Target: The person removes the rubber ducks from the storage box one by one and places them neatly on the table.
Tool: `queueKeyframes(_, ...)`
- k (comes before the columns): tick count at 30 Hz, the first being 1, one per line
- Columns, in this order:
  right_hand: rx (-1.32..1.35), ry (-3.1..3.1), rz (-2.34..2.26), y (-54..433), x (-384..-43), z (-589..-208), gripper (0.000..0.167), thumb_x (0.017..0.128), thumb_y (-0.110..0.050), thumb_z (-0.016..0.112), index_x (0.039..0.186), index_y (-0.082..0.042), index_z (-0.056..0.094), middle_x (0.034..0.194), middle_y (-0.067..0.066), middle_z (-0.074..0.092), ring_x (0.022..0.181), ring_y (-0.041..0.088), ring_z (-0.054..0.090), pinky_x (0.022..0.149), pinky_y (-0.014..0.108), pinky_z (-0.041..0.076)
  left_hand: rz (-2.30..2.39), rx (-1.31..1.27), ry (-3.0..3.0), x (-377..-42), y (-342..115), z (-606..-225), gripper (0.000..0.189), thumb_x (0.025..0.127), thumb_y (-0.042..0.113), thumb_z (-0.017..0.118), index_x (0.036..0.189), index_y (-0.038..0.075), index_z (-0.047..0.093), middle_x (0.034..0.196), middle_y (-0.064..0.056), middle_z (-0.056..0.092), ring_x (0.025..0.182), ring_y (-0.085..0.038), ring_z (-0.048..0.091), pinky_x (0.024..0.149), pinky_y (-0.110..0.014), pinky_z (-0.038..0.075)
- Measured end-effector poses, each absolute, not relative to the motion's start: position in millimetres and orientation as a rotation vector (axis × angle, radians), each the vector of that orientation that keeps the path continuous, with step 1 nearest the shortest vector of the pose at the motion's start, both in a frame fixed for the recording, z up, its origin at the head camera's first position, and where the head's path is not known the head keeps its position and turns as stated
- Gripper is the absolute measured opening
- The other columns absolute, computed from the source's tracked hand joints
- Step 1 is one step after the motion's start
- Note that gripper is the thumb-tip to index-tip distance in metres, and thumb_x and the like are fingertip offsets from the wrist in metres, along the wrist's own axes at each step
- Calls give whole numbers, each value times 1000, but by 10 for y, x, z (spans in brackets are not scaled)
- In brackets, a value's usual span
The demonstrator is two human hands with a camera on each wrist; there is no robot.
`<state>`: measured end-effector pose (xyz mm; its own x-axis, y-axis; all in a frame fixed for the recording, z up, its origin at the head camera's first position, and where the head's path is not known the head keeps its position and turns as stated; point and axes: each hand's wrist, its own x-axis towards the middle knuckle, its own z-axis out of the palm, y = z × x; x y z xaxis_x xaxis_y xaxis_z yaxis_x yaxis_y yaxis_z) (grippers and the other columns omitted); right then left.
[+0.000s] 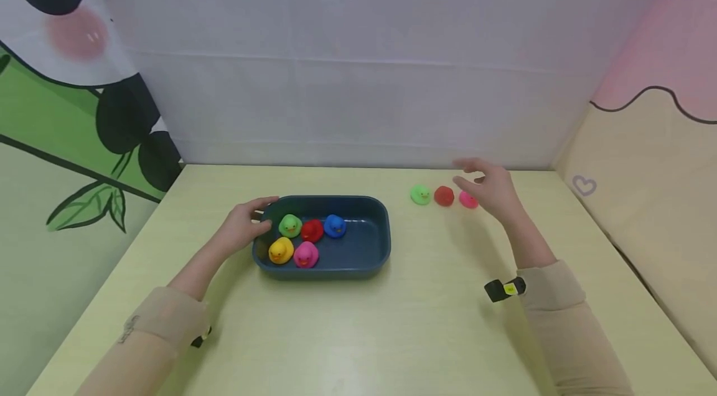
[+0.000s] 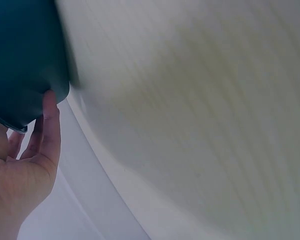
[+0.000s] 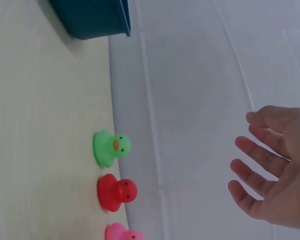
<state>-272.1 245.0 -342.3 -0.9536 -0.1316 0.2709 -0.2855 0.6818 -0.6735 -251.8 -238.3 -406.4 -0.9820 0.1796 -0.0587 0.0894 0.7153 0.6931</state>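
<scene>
At the left end of a dark blue plastic tray [image 1: 361, 273], my left hand [image 1: 239, 229] holds the rim, thumb on the inner side and fingers against the outer wall. The left wrist view shows those fingers [image 2: 51, 125] along the tray's outside. Inside the tray sit a green duck [image 1: 290, 226], a red duck [image 1: 312, 231], a blue duck [image 1: 335, 226], a yellow duck [image 1: 281, 251] and a pink duck [image 1: 306, 254]. My right hand [image 1: 490, 187] hovers empty, fingers spread and lightly bent, over another pink duck [image 1: 467, 200], partly covered in the head view.
Left of that pink duck, a second red duck [image 1: 444, 196] and a second green duck [image 1: 421, 195] stand in a row near the table's back edge. A pale cloth wall [image 1: 347, 103] rises behind the table [image 1: 336, 334], with printed cloth walls on both sides.
</scene>
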Motion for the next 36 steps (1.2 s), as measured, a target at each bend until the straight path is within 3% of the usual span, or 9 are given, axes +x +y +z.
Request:
queueKeyframes(19, 526, -2550, 1286, 1831, -2416, -3287, 35, 87, -21, 67, 121, -15, 62, 119, 4, 64, 107, 23, 58, 86, 45, 51, 1118, 250, 2813, -2545, -2388, -4087, 55, 89, 8, 56, 142, 10, 41, 135, -26, 47, 113, -42, 52, 82, -43, 55)
queueKeyframes(25, 609, -2555, 1308, 1626, -2332, -3316, 36, 85, -20, 69, 121, -16, 63, 118, 1, 65, 109, 18, 56, 90, 41, 49, 1119, 256, 2809, -2546, -2391, -4100, 55, 89, 8, 55, 142, 9, 41, 135, -27, 46, 113, -43, 52, 82, -43, 55)
queueKeyframes(36, 945, -2514, 1338, 1278, -2227, -3452, 41, 84, -22, 72, 123, -17, 62, 122, -2, 63, 109, 15, 57, 86, 36, 52, 1136, 256, 2805, -2553, -2400, -4109, 56, 89, 8, 56, 143, 10, 41, 135, -26, 47, 113, -42, 52, 82, -42, 55)
